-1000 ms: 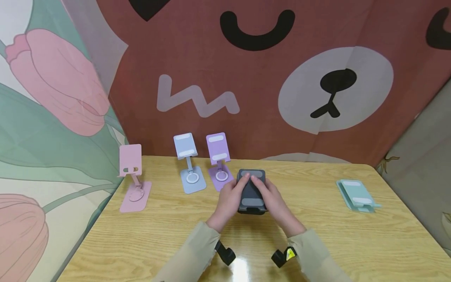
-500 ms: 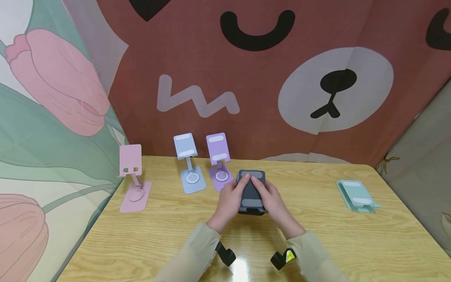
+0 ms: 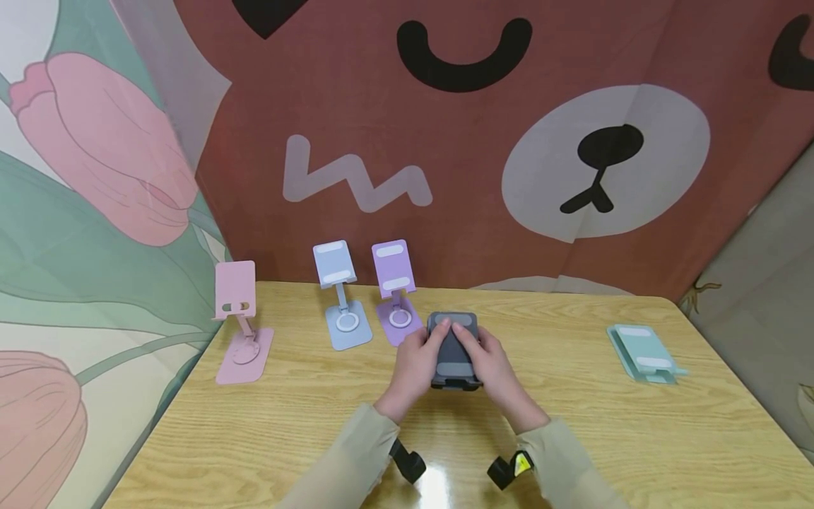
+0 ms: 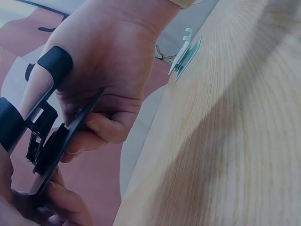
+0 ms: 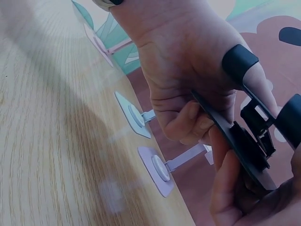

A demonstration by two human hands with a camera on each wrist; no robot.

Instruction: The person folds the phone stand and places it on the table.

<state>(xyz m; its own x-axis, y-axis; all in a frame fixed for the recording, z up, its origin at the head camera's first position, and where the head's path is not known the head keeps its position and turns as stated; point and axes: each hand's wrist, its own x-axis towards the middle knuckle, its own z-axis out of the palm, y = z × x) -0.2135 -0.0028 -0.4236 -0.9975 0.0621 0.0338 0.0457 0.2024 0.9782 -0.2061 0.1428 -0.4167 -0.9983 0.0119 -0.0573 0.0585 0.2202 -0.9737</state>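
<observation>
In the head view both hands hold a dark grey phone stand (image 3: 454,355) above the middle of the table, its upper plate lying close over its base. My left hand (image 3: 410,367) grips the left side and my right hand (image 3: 500,371) the right, both thumbs pressed on the plate near its far end. From the left wrist, the stand's base plate (image 4: 70,136) shows edge-on, fingers curled under it. In the right wrist view a folded hinge (image 5: 258,127) sits between the two plates, which stand a little apart.
Pink (image 3: 244,357), light blue (image 3: 348,336) and purple (image 3: 396,265) phone stands stand unfolded at the back left of the wooden table (image 3: 286,438). A folded mint green phone stand (image 3: 642,346) lies at the right. Printed cloth (image 3: 356,85) hangs behind the table.
Both hands and the dark grey phone stand have shifted slightly toward the person. The grip looks the same, and the other stands have not moved.
</observation>
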